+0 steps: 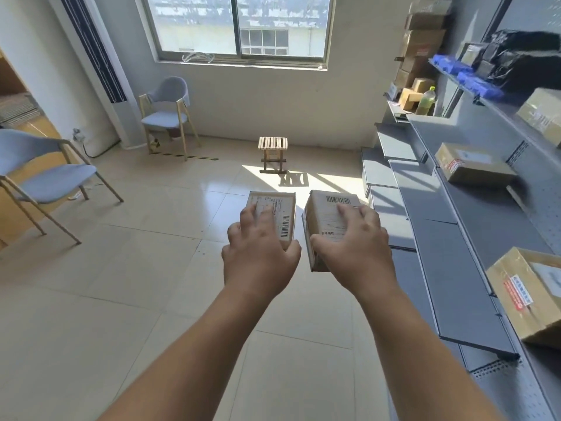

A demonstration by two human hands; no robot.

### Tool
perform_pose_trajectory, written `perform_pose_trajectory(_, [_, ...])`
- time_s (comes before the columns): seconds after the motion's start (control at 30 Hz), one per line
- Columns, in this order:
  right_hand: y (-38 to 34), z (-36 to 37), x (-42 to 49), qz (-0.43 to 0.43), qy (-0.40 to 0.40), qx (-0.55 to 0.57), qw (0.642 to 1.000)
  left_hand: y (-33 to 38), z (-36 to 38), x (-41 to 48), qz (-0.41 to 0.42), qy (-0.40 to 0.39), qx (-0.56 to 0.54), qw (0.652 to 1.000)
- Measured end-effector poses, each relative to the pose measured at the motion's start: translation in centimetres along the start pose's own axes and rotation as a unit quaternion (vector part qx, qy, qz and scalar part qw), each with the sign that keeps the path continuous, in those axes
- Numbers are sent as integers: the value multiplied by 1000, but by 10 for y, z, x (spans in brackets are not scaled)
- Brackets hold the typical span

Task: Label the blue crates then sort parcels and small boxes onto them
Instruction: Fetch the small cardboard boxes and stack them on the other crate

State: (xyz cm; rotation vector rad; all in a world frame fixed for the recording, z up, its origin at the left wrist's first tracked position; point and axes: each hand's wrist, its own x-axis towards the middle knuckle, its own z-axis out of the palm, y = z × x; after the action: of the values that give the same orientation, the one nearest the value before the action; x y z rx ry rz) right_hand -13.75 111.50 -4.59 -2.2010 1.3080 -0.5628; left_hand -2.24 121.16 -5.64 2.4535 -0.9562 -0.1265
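I hold two small cardboard boxes out in front of me above the tiled floor. My left hand (pixel 261 253) grips the left box (pixel 280 205) from above, fingers on its labelled top and thumb round its near side. My right hand (pixel 355 241) grips the right box (pixel 321 217), which carries a barcode label and is a little taller. The two boxes are side by side with a narrow gap between them. No blue crate for sorting is in view; only small blue bins (pixel 464 75) sit on an upper shelf at the right.
Grey metal shelving (pixel 455 226) runs along the right with several cardboard parcels (pixel 473 167) and black-wrapped packages (pixel 528 60). A small wooden stool (pixel 272 153) stands ahead in the sunlight. Two blue chairs, a near one (pixel 45 174) and a far one (pixel 168 110), stand at the left.
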Motion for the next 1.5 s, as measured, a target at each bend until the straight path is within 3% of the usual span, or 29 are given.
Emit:
perform_pose_trajectory(0.77, [-25, 60, 412, 59, 84, -51, 993, 76, 88, 438, 82, -40, -28, 995])
perform_pose_trajectory(1.5, [52, 22, 819, -5, 79, -49, 996, 271, 202, 767, 61, -2, -10, 998])
